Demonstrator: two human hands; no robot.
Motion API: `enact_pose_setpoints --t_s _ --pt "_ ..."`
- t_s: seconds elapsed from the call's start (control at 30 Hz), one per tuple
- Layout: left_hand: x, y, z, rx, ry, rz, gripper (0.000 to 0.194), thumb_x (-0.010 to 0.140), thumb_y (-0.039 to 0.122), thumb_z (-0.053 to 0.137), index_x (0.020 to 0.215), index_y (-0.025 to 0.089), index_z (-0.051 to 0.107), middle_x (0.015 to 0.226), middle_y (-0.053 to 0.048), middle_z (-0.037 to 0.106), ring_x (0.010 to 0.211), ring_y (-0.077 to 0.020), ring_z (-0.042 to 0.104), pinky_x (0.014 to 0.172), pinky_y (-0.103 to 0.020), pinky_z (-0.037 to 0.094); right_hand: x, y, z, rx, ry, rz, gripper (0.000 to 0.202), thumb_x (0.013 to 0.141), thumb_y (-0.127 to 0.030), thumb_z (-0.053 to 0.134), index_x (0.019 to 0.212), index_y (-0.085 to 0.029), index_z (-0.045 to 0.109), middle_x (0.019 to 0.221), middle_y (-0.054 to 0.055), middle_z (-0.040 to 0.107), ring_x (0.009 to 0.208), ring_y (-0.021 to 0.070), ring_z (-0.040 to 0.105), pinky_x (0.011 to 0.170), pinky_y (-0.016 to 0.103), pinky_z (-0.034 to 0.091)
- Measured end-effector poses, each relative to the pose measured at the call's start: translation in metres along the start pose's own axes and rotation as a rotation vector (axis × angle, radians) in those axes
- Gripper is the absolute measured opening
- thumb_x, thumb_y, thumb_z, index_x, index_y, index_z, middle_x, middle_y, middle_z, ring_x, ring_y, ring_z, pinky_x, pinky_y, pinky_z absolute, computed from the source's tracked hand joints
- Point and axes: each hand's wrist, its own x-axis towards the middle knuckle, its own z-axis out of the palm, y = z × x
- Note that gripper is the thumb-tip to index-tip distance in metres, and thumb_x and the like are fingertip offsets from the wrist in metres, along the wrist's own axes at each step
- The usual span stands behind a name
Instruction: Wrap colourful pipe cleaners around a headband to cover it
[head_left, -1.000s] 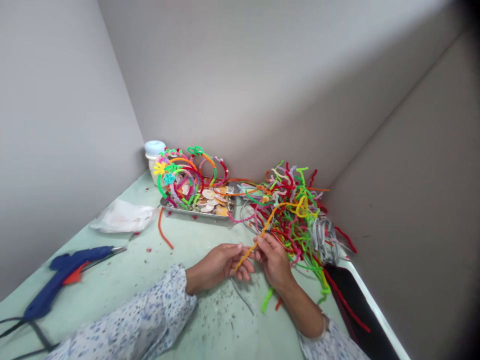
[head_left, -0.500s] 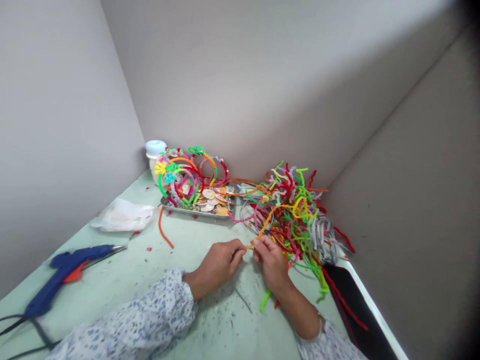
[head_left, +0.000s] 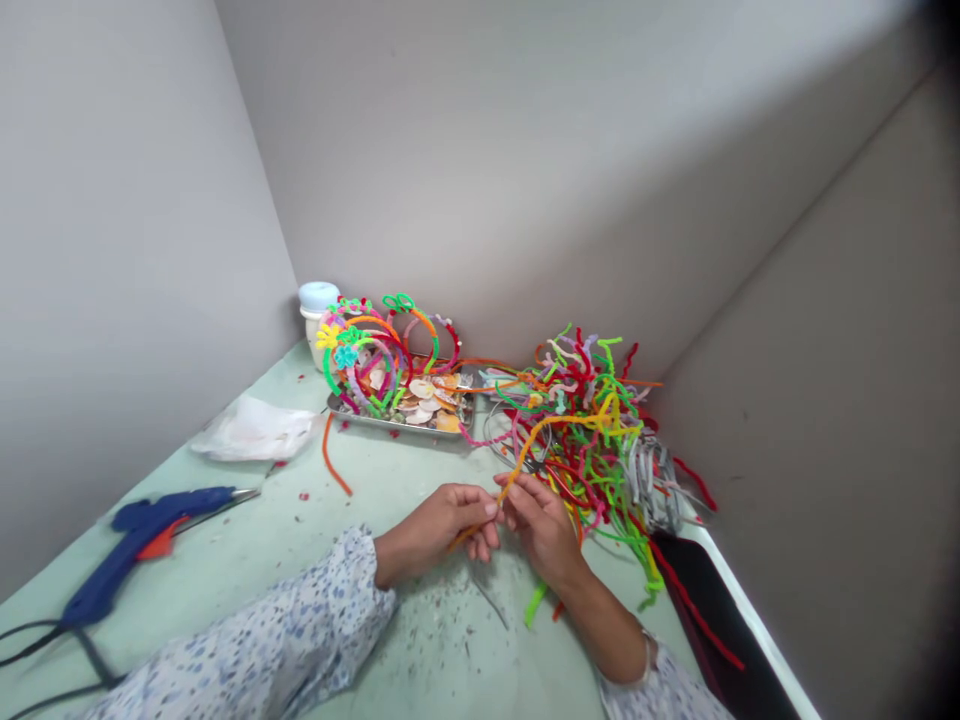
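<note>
Between my two hands runs an orange-yellow pipe cleaner (head_left: 530,444), which arcs up and right toward the heap. My left hand (head_left: 448,522) pinches it near its lower end, and a short tail sticks out below the fingers. Close against it, my right hand (head_left: 541,525) has its fingertips closed on the same pipe cleaner. A tangled heap of coloured pipe cleaners (head_left: 592,440) lies just beyond and to the right of my right hand. Below my hands a thin grey wire (head_left: 489,600) rests on the table.
A metal tray (head_left: 405,430) of shells and pipe-cleaner hoops (head_left: 367,355) stands at the back, beside a blue-lidded jar (head_left: 318,300). A blue glue gun (head_left: 120,565) and a plastic bag (head_left: 255,432) lie left. A black tray-like object (head_left: 720,610) is at the right edge.
The left fingers have loosened and shifted along the pipe cleaner, so a tail now shows below them. Its upper part bows in a wider arc. The view has moved slightly left.
</note>
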Motion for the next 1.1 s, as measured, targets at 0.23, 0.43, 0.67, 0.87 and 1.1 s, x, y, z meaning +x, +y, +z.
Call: enact_pose_setpoints --t_s 0.23,0.43,0.67,0.87,1.1 --pt "0.0 0.0 -0.002 0.096 0.015 -0.038 0.024 0.075 0.037 0.057 0.075 0.013 0.054 0.058 -0.002 0.061 0.042 -0.0081 0.053 0.042 -0.017 0.034 0.003 0.002 -0.006 -0.065 0.093 -0.037 0.022 0.076 -0.04 0.06 0.072 -0.018 0.061 0.05 -0.005 0.048 0.047 0.0101 0.042 0.051 0.024 0.034" --pt "-0.004 0.0 0.001 0.509 0.201 0.19 0.025 0.08 0.039 0.049 0.078 0.015 0.055 0.06 0.0 0.059 0.048 -0.0091 0.051 0.049 -0.02 0.036 0.001 -0.003 -0.003 -0.234 0.203 -0.084 0.03 0.079 -0.04 0.057 0.058 -0.018 0.051 0.049 -0.005 0.044 0.048 0.0097 0.038 0.049 0.023 0.031" --pt "-0.005 0.001 0.001 0.422 0.136 0.186 0.028 0.081 0.041 0.049 0.084 0.014 0.056 0.068 -0.003 0.061 0.053 -0.0098 0.053 0.052 -0.021 0.038 0.001 -0.006 -0.002 -0.241 0.17 -0.063 0.029 0.08 -0.039 0.054 0.06 -0.018 0.053 0.049 -0.005 0.046 0.048 0.0094 0.04 0.05 0.022 0.032" --pt "0.002 0.0 -0.003 0.065 -0.058 0.036 0.035 0.082 0.044 0.048 0.086 0.01 0.056 0.076 -0.01 0.064 0.056 -0.0109 0.059 0.054 -0.021 0.042 -0.002 -0.003 0.002 -0.166 0.071 -0.011 0.023 0.079 -0.039 0.058 0.074 -0.017 0.06 0.055 -0.003 0.052 0.049 0.0099 0.043 0.049 0.022 0.034" --pt "0.0 -0.003 -0.006 0.082 -0.034 -0.012 0.027 0.079 0.038 0.054 0.083 0.011 0.055 0.062 -0.004 0.063 0.047 -0.0096 0.056 0.048 -0.02 0.04 0.003 0.009 -0.004 -0.088 0.131 -0.039 0.025 0.079 -0.041 0.057 0.079 -0.016 0.063 0.051 -0.004 0.048 0.048 0.0094 0.042 0.05 0.022 0.033"
